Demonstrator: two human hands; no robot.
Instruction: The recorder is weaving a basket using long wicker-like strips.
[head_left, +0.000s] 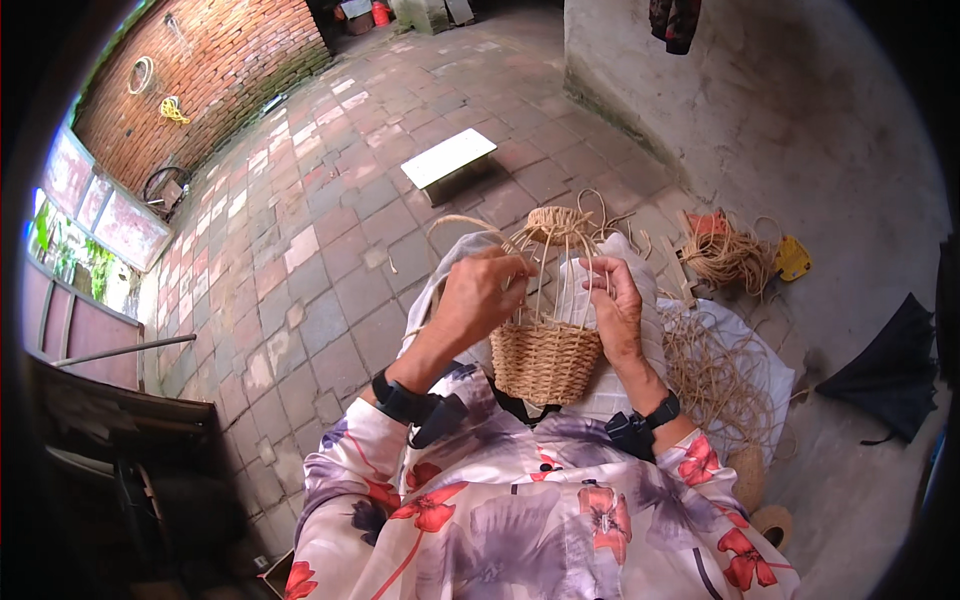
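Note:
On my lap rests a small wicker basket (545, 362), its lower part tightly woven in tan strands. Bare upright strands rise from it to a narrower woven band (557, 222) at the far end. My left hand (487, 290) is closed at the left side of these uprights, fingers curled around a strand; the fingertips are partly hidden. At the right side my right hand (613, 297) pinches a thin strand between thumb and fingers. A loose strand (455, 219) arcs out to the left of the band. Pale cloth (640, 345) covers my legs under the basket.
To my right lie a coiled bundle of strands (728, 255), a yellow piece (793, 258) and loose strands (705, 350) on a white sheet (765, 385). A dark umbrella (885, 370) leans by the wall. Ahead stands a low white-topped stool (449, 158) on the paving (340, 230).

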